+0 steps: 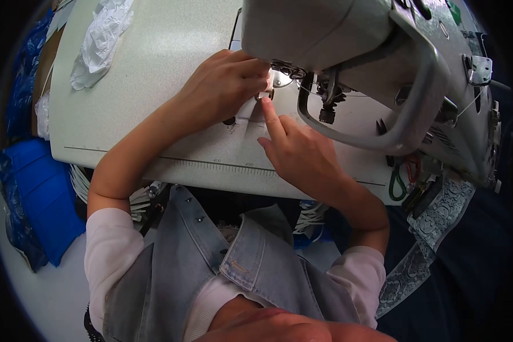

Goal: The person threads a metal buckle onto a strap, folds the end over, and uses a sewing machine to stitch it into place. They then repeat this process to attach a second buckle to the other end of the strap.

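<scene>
A sewing machine (pixel 319 34) stands over a pale worktable (pixel 171 57), its needle area lit. My left hand (pixel 231 85) is beside that area with its fingers bent together; what they hold, if anything, is hidden. My right hand (pixel 299 145) lies just to the right, index finger stretched out and its tip on a small pale piece (pixel 263 96) near the presser foot. The right thumb is held apart from the index finger, and the other fingers are curled. Thin thread runs by the metal guard (pixel 404 137) of the machine.
Crumpled white material (pixel 102 43) lies at the table's upper left. Green-handled scissors (pixel 398 185) are near the right front edge. Patterned lace (pixel 433 228) hangs at the right. A blue container (pixel 43 194) stands at the left, and white strips (pixel 310 219) hang below the table edge.
</scene>
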`<state>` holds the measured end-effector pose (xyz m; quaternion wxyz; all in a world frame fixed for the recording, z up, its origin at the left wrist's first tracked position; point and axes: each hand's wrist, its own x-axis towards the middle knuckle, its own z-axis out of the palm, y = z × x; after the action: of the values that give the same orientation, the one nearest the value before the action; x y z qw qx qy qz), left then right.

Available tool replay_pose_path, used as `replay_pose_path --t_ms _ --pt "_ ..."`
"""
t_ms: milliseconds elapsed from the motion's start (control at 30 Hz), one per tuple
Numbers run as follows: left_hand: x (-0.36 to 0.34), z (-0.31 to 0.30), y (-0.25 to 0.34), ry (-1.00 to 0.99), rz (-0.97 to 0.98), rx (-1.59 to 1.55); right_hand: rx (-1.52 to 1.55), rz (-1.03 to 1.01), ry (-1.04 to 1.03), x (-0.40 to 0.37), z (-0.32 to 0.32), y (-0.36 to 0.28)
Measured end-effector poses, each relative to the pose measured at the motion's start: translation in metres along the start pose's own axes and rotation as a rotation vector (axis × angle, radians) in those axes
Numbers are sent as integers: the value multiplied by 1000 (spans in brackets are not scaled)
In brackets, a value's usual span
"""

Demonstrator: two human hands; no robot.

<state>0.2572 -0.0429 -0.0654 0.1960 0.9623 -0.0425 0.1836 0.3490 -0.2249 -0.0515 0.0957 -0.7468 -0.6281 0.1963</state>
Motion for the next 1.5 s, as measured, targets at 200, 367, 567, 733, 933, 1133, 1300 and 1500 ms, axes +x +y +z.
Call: replay_pose_path --t_ms 200,367,567,733,933,1133,1300,1500 --pt "-1 -1 0 -16 -19 -20 -36 -121 301 -12 -7 2" --pt "0 -1 -1 -30 -33 -61 -87 -101 381 -2 -8 13" --pt "-2 2 -6 -23 -40 -112 -42 -112 428 11 4 26" --pt "-2 3 -16 -5 -67 -309 111 -150 434 26 11 37" --pt "-6 1 -23 -11 -149 -585 136 -129 392 41 25 42" --pt "-7 10 -13 -13 -33 -173 193 -91 483 45 30 43" --pt "-12 24 -13 82 -24 -128 177 -88 493 29 23 53" --pt "-17 23 -8 130 -80 35 198 -81 430 30 20 49"
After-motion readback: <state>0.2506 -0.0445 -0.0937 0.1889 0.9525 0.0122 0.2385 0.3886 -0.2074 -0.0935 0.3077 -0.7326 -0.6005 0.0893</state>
